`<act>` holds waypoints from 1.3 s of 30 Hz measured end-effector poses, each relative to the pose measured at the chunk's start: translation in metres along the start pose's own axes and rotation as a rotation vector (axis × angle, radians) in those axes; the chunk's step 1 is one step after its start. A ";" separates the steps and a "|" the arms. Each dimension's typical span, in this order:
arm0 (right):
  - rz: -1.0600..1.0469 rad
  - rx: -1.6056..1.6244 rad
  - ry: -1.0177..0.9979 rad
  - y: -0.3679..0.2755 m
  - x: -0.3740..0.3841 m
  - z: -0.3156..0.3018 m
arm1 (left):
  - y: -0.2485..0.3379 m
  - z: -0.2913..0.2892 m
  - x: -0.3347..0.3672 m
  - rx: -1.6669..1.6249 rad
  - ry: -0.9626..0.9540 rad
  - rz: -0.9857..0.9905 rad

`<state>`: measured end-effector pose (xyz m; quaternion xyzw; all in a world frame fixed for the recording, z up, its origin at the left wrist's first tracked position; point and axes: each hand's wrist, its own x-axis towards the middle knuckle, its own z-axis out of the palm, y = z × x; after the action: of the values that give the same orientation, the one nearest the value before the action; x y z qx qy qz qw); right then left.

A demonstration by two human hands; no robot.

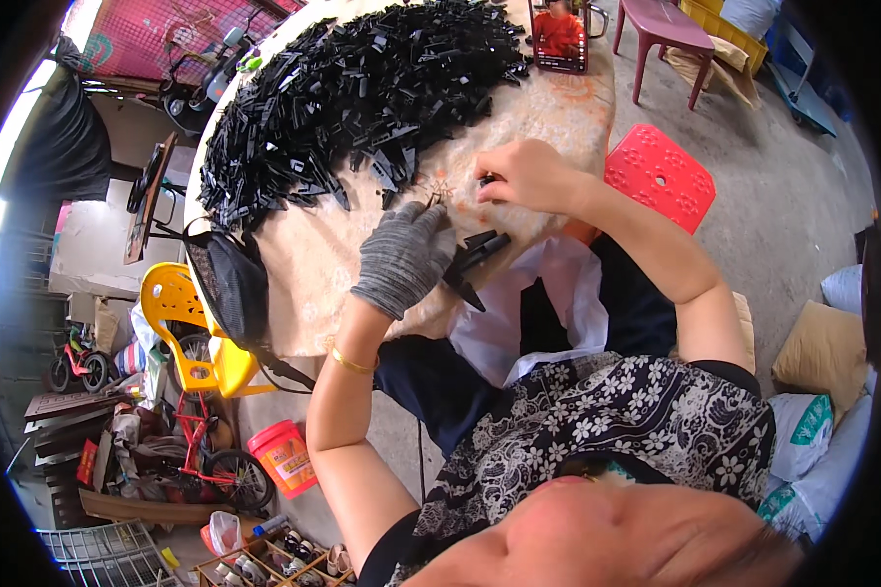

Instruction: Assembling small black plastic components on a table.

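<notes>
My left hand [404, 256], in a grey knit glove, rests on the cloth-covered table [313, 284]. Its fingertips are drawn together by a few small thin brownish bits [439, 190]; whatever they grip is too small to name. Bare and raised over the table to its right, my right hand [531, 176] pinches a small black piece [486, 180], mostly hidden by the fingers. A big heap of black plastic pieces [362, 88] spreads across the far side of the table. Several longer black pieces [478, 256] lie at the near edge, beside the gloved hand.
A phone [560, 44] with a lit screen stands at the table's far right. Beyond the right edge are a red plastic stool [660, 178] and a dark red chair [668, 27]. A black bag [227, 284] hangs at the left edge, near a yellow chair [178, 303]. White plastic [578, 293] covers my lap.
</notes>
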<state>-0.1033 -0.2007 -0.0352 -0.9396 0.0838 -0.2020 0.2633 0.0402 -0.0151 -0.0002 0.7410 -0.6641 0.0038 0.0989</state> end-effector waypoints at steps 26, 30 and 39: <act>-0.189 0.074 0.140 -0.003 -0.012 0.021 | 0.000 0.011 0.000 -0.261 0.115 -0.041; -0.209 0.063 0.135 -0.004 -0.013 0.024 | 0.010 0.002 0.007 -0.097 0.056 0.013; -0.274 -0.036 0.090 -0.010 -0.012 0.019 | 0.007 -0.007 0.021 -0.135 -0.135 0.011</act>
<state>-0.1055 -0.1801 -0.0483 -0.9368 -0.0298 -0.2762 0.2127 0.0363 -0.0358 0.0107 0.7277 -0.6720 -0.0904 0.1036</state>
